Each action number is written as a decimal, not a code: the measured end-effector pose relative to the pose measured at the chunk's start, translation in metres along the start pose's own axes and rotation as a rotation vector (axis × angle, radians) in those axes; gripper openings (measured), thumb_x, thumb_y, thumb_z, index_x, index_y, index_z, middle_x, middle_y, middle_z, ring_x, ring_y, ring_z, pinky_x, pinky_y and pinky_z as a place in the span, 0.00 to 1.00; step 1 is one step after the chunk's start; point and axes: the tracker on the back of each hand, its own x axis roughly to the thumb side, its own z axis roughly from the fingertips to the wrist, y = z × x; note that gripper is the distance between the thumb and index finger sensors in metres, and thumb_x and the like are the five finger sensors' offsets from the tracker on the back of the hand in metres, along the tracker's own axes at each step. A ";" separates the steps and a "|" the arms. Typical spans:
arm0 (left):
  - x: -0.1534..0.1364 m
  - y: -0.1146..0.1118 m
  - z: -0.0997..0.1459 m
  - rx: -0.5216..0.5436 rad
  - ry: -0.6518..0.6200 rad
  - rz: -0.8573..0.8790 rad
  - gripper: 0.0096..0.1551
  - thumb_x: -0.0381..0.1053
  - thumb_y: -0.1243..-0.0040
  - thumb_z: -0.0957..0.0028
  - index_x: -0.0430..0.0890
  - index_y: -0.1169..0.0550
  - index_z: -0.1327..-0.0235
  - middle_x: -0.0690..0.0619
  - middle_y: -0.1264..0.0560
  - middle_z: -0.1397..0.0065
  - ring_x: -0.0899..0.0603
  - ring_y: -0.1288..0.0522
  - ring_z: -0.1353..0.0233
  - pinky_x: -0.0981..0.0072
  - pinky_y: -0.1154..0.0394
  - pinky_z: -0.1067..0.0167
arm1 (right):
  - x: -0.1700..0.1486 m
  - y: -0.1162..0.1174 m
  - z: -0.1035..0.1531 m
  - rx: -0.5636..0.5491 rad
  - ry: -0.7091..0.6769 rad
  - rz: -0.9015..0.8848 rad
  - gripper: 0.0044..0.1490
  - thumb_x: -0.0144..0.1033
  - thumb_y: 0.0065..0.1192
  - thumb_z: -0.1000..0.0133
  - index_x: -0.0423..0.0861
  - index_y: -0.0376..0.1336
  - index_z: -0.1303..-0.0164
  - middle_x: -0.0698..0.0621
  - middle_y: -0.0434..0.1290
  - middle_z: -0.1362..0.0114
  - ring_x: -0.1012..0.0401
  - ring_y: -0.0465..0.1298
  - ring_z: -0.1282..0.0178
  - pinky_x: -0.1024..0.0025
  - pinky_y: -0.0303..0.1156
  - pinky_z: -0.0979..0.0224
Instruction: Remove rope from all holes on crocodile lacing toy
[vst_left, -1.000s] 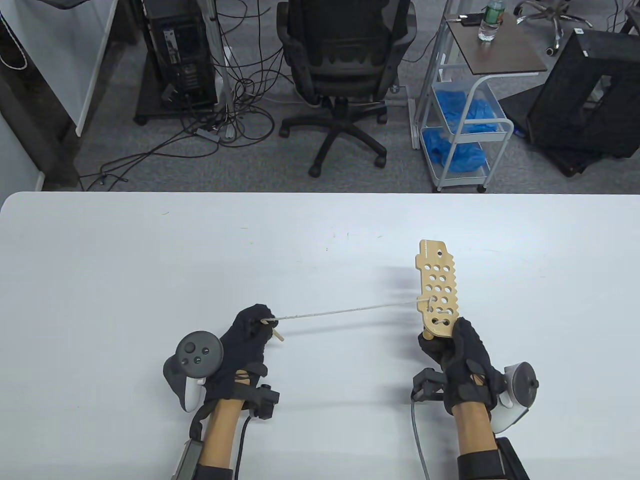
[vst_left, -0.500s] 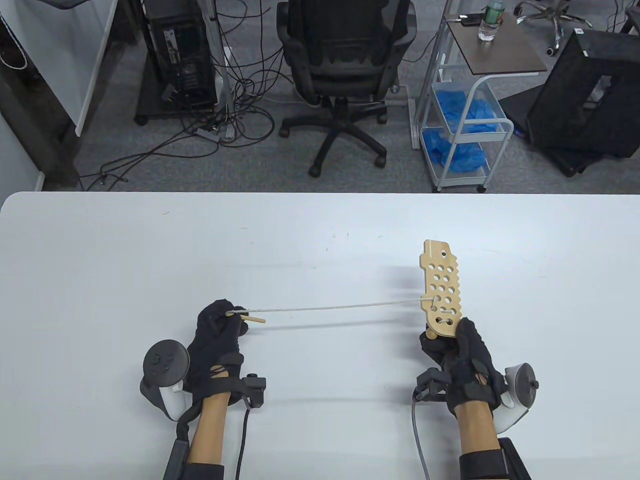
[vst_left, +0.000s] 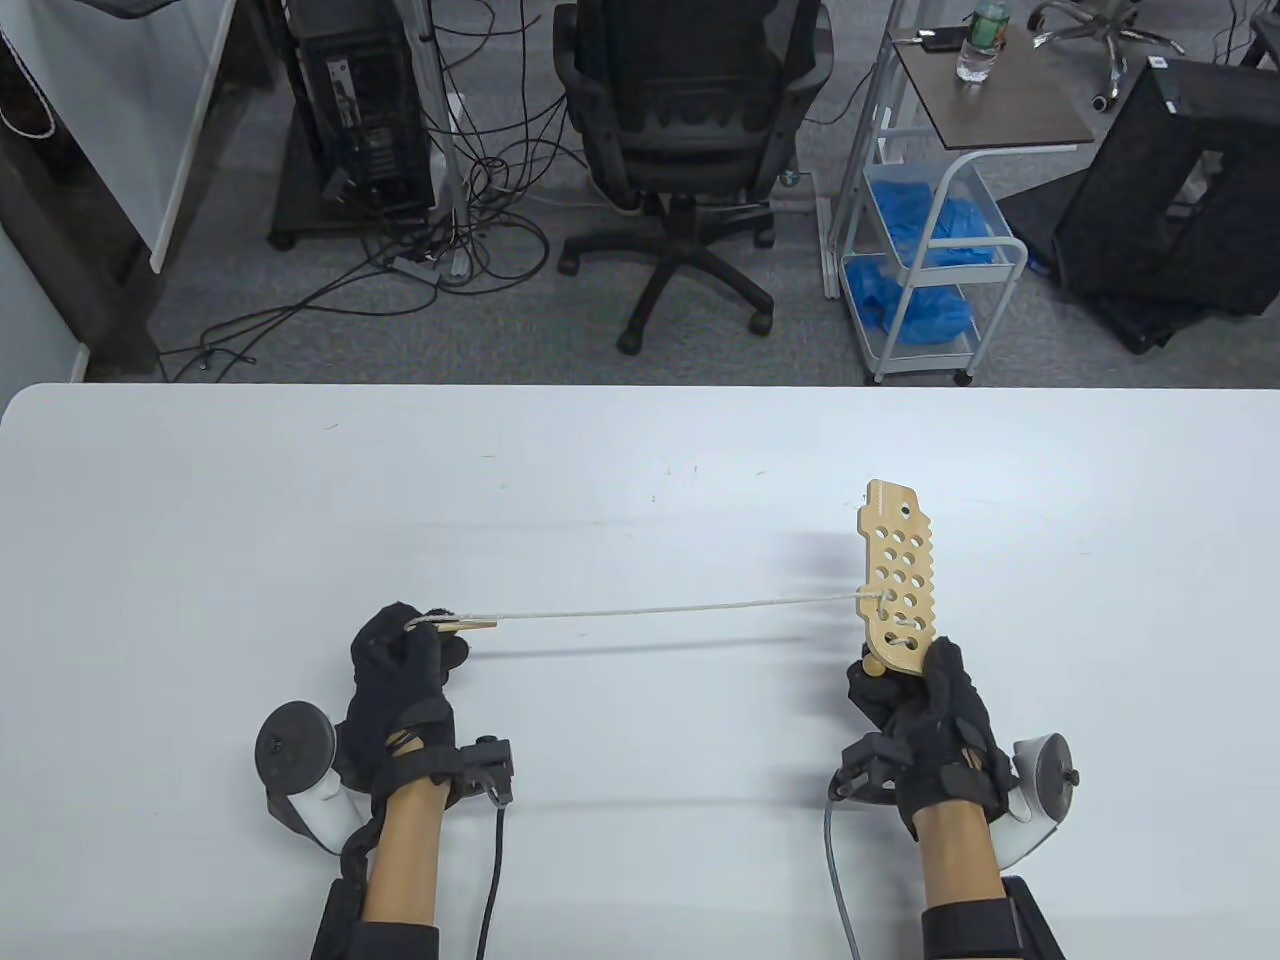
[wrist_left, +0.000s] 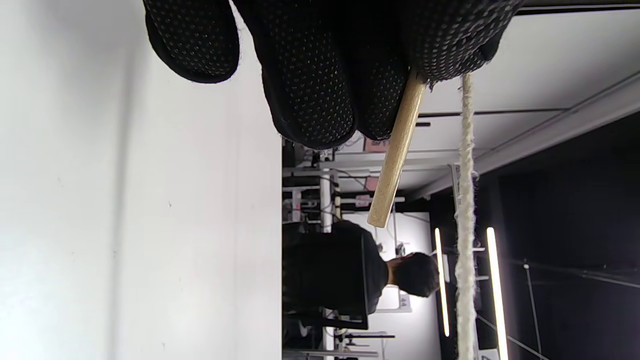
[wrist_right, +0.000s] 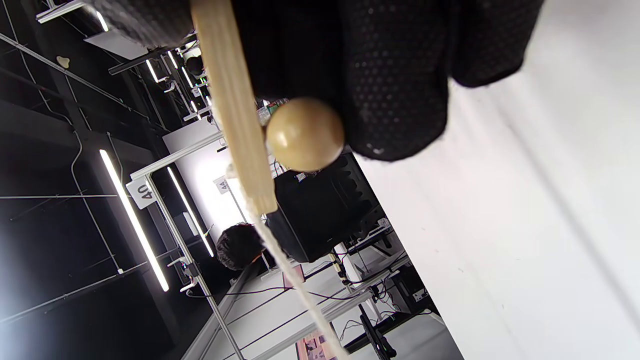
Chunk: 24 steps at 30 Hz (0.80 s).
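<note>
The wooden crocodile lacing board (vst_left: 901, 580), full of round holes, stands upright above the table at the right. My right hand (vst_left: 915, 700) grips its lower end; a wooden bead (wrist_right: 305, 134) shows by my fingers and the board's edge (wrist_right: 235, 110) in the right wrist view. A white rope (vst_left: 680, 607) runs taut from a hole low in the board leftward to my left hand (vst_left: 405, 655). The left hand pinches the rope's wooden needle tip (vst_left: 470, 626), which also shows in the left wrist view (wrist_left: 395, 155) beside the rope (wrist_left: 466, 210). A short rope stretch still crosses the board's lowest holes.
The white table (vst_left: 640, 470) spans the view. Beyond its far edge stand an office chair (vst_left: 685, 150), a wire cart with blue bags (vst_left: 930, 270), a computer tower and floor cables.
My left hand has moved left and slightly down with the needle tip, drawing more rope out of the board. The board has shifted a little to the right in my right hand.
</note>
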 end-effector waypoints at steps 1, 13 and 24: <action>-0.001 0.001 0.000 0.002 0.002 0.006 0.25 0.57 0.40 0.45 0.68 0.32 0.34 0.63 0.18 0.38 0.54 0.17 0.41 0.46 0.26 0.32 | 0.000 0.000 0.000 -0.002 0.003 -0.005 0.30 0.45 0.59 0.47 0.35 0.66 0.46 0.36 0.78 0.44 0.43 0.81 0.52 0.37 0.69 0.39; -0.008 0.008 0.000 0.049 0.052 0.171 0.26 0.57 0.41 0.44 0.68 0.33 0.33 0.64 0.18 0.38 0.55 0.17 0.41 0.47 0.26 0.31 | 0.000 -0.005 0.002 -0.031 0.030 -0.092 0.31 0.46 0.57 0.46 0.35 0.65 0.45 0.37 0.77 0.42 0.44 0.81 0.50 0.38 0.69 0.38; -0.009 0.007 0.001 0.047 0.073 0.214 0.26 0.56 0.41 0.44 0.67 0.33 0.33 0.63 0.19 0.38 0.55 0.17 0.41 0.47 0.26 0.31 | -0.002 -0.004 0.004 -0.044 0.020 -0.139 0.31 0.47 0.56 0.45 0.36 0.63 0.43 0.38 0.76 0.41 0.45 0.80 0.49 0.38 0.68 0.36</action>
